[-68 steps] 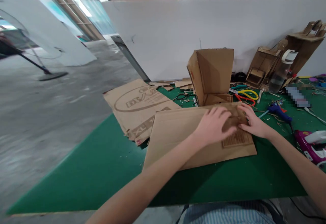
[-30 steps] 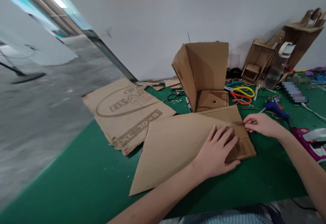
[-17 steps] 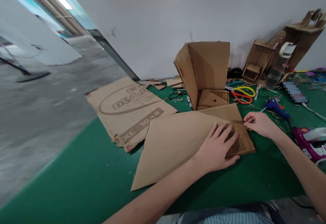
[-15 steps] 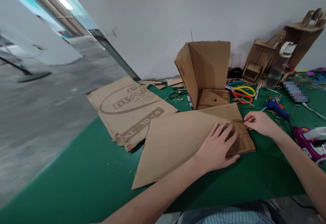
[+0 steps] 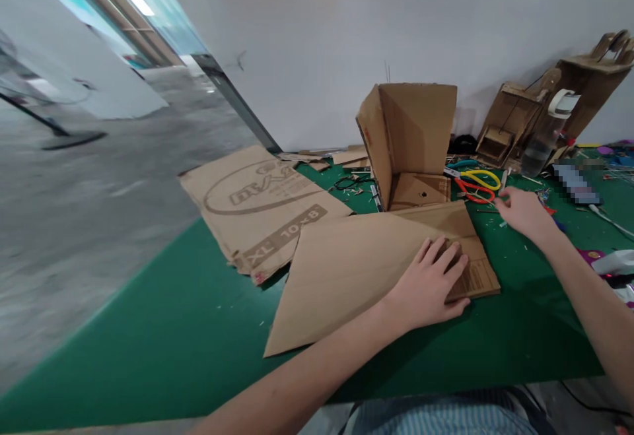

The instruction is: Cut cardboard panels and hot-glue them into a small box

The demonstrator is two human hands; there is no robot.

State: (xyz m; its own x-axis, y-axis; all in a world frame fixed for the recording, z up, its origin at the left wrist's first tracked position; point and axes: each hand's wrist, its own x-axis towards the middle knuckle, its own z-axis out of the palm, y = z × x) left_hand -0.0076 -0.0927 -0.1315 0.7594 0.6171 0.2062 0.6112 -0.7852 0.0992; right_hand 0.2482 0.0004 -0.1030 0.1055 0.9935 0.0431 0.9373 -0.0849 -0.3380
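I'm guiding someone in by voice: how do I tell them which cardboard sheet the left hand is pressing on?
Start at the upright open cardboard box standing near the white wall at the back of the green table. The plain cardboard sheet lies flat just in front of it, under the left hand. Unlike the printed sheet to its left with the oval logo, it is unprinted apart from a small barcode label at its right corner.

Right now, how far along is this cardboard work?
Done: an upright cardboard corner piece stands on the green table. In hand: the left hand presses a flat cardboard sheet; the right hand reaches toward the scissors. No fresh cut visible yet.
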